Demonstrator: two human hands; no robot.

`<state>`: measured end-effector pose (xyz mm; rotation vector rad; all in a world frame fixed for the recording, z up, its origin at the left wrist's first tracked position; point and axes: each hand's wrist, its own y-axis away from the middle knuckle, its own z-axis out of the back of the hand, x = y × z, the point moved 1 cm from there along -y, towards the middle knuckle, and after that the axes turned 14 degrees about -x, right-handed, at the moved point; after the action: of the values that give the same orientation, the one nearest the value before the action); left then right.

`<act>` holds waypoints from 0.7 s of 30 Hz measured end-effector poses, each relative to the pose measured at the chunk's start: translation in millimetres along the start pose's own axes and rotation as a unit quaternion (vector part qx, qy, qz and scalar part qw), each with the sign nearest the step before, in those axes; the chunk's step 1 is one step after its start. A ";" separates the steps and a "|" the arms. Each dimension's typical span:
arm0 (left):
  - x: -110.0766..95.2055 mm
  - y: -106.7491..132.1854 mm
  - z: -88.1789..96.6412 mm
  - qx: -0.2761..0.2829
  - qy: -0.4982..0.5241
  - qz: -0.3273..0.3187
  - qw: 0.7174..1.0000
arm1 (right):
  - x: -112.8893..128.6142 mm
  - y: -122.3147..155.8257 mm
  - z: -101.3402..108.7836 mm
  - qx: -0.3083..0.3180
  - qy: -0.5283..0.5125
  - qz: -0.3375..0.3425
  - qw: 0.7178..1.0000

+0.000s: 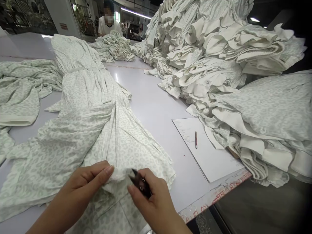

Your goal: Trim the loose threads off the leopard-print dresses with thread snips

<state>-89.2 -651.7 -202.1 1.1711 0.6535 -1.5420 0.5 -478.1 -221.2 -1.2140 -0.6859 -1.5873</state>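
Note:
A pale green leopard-print garment [136, 139] lies gathered on the table in front of me, partly hanging over the near edge. My left hand [90, 180] pinches a bunched edge of its cloth between thumb and fingers. In my right hand [152, 191] is a pair of dark thread snips [142, 184], gripped between thumb and fingers. The points of the snips are close to the held edge; whether they touch the cloth I cannot tell.
A pen [196, 139] lies on a sheet of paper [207, 159] at the right. Tall piles of similar garments [209, 42] rise behind it. More cloth [19, 87] is at the left. The table [148, 97] ends in a taped edge. A person [108, 24] stands beyond.

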 end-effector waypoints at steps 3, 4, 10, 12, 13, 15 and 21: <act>1.3 1.1 -3.9 0.041 0.016 0.014 0.999 | 2.7 7.3 -4.1 0.027 0.053 0.062 0.996; 1.4 1.5 -4.2 0.049 0.016 0.016 0.999 | 3.1 8.4 -5.7 0.026 0.080 0.080 0.993; 0.2 4.5 -5.8 0.053 0.018 0.012 0.998 | 5.3 7.9 -12.9 -0.005 0.176 0.171 0.969; 0.5 6.0 -6.5 0.046 0.020 0.016 0.999 | 6.9 7.3 -12.3 -0.005 0.182 0.184 0.966; 0.9 6.7 -6.5 0.044 0.019 0.020 0.999 | 7.5 7.2 -11.5 -0.002 0.183 0.182 0.966; 1.9 7.7 -5.8 0.042 0.016 0.028 0.999 | 8.0 7.6 -9.5 0.007 0.183 0.170 0.968; 2.9 4.7 -5.1 0.045 0.028 0.030 0.998 | 4.8 12.4 -9.8 -0.008 0.198 0.176 0.964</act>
<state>-82.9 -650.0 -205.9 1.2943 0.5857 -1.5063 8.3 -492.7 -221.5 -0.9261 -0.1861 -1.4712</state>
